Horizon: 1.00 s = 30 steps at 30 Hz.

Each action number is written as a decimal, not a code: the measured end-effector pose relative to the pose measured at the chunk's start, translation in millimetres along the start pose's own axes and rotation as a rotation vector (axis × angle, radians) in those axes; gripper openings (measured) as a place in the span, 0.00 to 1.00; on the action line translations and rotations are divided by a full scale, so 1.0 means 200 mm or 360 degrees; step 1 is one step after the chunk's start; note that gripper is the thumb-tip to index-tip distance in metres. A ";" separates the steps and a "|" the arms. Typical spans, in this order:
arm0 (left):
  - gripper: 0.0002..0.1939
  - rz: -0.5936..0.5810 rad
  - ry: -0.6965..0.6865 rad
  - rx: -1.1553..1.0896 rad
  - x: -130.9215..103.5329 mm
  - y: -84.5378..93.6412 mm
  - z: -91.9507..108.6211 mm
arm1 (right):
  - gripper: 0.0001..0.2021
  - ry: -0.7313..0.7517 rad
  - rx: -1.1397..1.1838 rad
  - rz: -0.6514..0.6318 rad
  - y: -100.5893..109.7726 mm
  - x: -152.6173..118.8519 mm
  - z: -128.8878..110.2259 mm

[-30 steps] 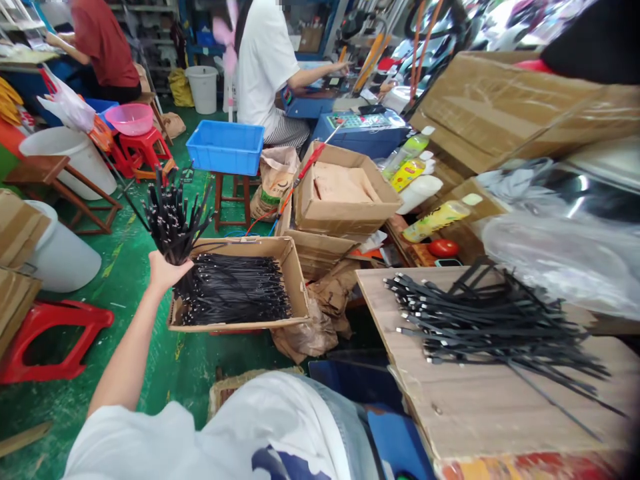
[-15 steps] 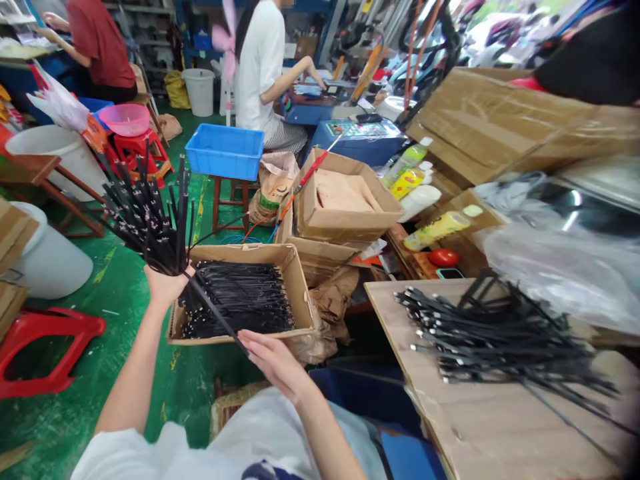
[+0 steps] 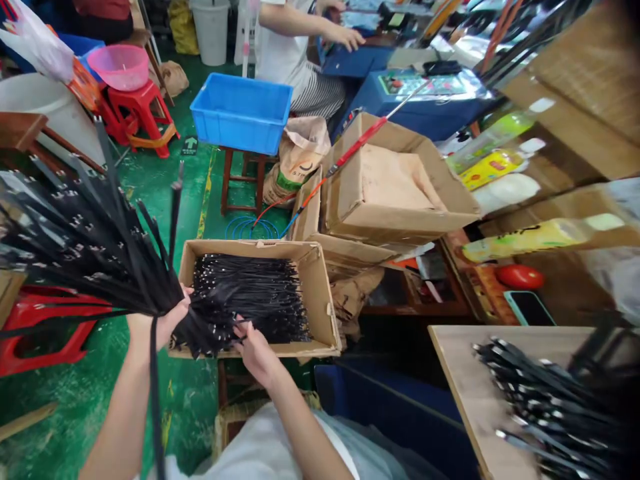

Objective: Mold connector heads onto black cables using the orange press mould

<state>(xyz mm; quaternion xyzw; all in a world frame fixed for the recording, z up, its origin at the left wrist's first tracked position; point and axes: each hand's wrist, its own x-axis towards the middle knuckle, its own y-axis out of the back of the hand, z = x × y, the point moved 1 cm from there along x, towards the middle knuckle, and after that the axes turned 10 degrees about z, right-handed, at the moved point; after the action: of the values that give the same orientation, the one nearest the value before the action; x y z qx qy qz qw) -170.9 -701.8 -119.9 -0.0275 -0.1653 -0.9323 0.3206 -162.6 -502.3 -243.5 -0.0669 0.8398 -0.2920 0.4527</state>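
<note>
A thick bundle of black strips (image 3: 125,260) with small shiny ends is gripped around its lower part by my left hand (image 3: 157,327). The strips fan out to the upper left, and a few hang loose below my wrist. At the bundle's short end, over the front of the cardboard box (image 3: 327,327), the fingers of my right hand (image 3: 255,350) are closed on a black strip end (image 3: 237,323). Inside that box, more black strips (image 3: 255,293) lie side by side in a dense layer.
To the right, a board (image 3: 460,373) carries a loose pile of black strips (image 3: 550,407). Beyond the box stand a blue bin (image 3: 240,120) on a stool and a stacked cardboard box (image 3: 395,213). A red stool (image 3: 55,320) is at left; a co-worker (image 3: 295,40) sits ahead.
My left hand has tilted the bundle further left and its short end now shows over the box. My right hand has gone from stretched flat along a strip to pinching at that end. The view has shifted.
</note>
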 end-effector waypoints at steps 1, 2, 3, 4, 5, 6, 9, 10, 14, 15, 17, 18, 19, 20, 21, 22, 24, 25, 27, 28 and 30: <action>0.04 -0.0048 -0.0003 -0.0060 -0.01 0.00 0.00 | 0.33 0.0008 -0.0011 0.0025 0.00 0.03 -0.02; 0.04 -0.0095 -0.0010 -0.0124 -0.01 0.01 0.00 | 0.31 0.0007 -0.0016 0.0044 0.00 0.05 -0.05; 0.03 -0.0144 -0.0012 -0.0192 -0.01 0.01 0.00 | 0.29 0.0001 -0.0014 0.0062 0.00 0.07 -0.07; 0.04 -0.0191 -0.0002 -0.0259 -0.02 0.01 0.00 | 0.27 -0.0010 -0.0003 0.0080 -0.01 0.09 -0.09; 0.04 -0.0233 0.0017 -0.0317 -0.02 0.01 0.00 | 0.25 -0.0027 0.0017 0.0095 -0.02 0.11 -0.11; 0.04 -0.0260 0.0037 -0.0367 -0.01 0.01 0.00 | 0.24 -0.0052 0.0046 0.0103 -0.03 0.12 -0.13; 0.07 -0.0322 0.0086 -0.0462 0.00 0.00 0.00 | 0.22 -0.0126 0.0144 0.0103 -0.08 0.14 -0.18; 0.07 -0.0348 0.0090 -0.0481 0.00 0.00 0.00 | 0.22 -0.0140 0.0170 0.0105 -0.09 0.14 -0.19; 0.07 -0.0540 0.0107 -0.0469 -0.01 0.01 -0.02 | 0.20 -0.0189 0.0296 0.0105 -0.12 0.15 -0.25; 0.07 -0.0589 0.0126 -0.0463 -0.02 0.01 -0.02 | 0.18 -0.0210 0.0310 0.0098 -0.13 0.15 -0.26; 0.06 -0.0670 0.0173 -0.0485 -0.04 0.00 -0.04 | 0.16 -0.0240 0.0315 0.0081 -0.16 0.16 -0.28; 0.05 -0.0706 0.0197 -0.0511 -0.04 -0.01 -0.04 | 0.15 -0.0229 0.0305 0.0089 -0.18 0.17 -0.29; 0.05 -0.0740 0.0213 -0.0546 -0.05 -0.02 -0.04 | 0.14 -0.0205 0.0295 0.0113 -0.19 0.17 -0.29; 0.04 -0.0777 0.0223 -0.0579 -0.05 -0.03 -0.05 | 0.13 -0.0167 0.0286 0.0147 -0.20 0.17 -0.30; 0.04 -0.0809 0.0233 -0.0608 -0.05 -0.04 -0.05 | 0.14 -0.0132 0.0273 0.0184 -0.21 0.17 -0.31; 0.04 -0.0833 0.0243 -0.0629 -0.05 -0.04 -0.05 | 0.15 -0.0102 0.0249 0.0203 -0.21 0.16 -0.32; 0.05 -0.0840 0.0266 -0.0657 -0.04 -0.06 -0.04 | 0.18 -0.0011 0.0206 0.0167 -0.21 0.13 -0.36; 0.06 -0.0820 0.0284 -0.0669 -0.03 -0.07 -0.04 | 0.18 0.0059 0.0200 0.0122 -0.21 0.12 -0.38; 0.08 -0.0752 0.0329 -0.0709 -0.02 -0.08 -0.03 | 0.17 0.0249 0.0198 0.0056 -0.20 0.06 -0.43; 0.09 -0.0711 0.0351 -0.0742 -0.02 -0.08 -0.03 | 0.18 0.0350 0.0208 0.0040 -0.19 0.03 -0.45; 0.12 -0.0638 0.0399 -0.0830 -0.01 -0.09 -0.01 | 0.19 0.0534 0.0232 0.0040 -0.19 -0.05 -0.52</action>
<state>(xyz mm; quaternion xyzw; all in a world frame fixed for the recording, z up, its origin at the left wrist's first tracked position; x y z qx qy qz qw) -180.5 -688.0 -127.5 0.0392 0.1169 -0.9837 0.1311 -246.4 -484.2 -171.6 0.0262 0.8810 -0.3534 0.3135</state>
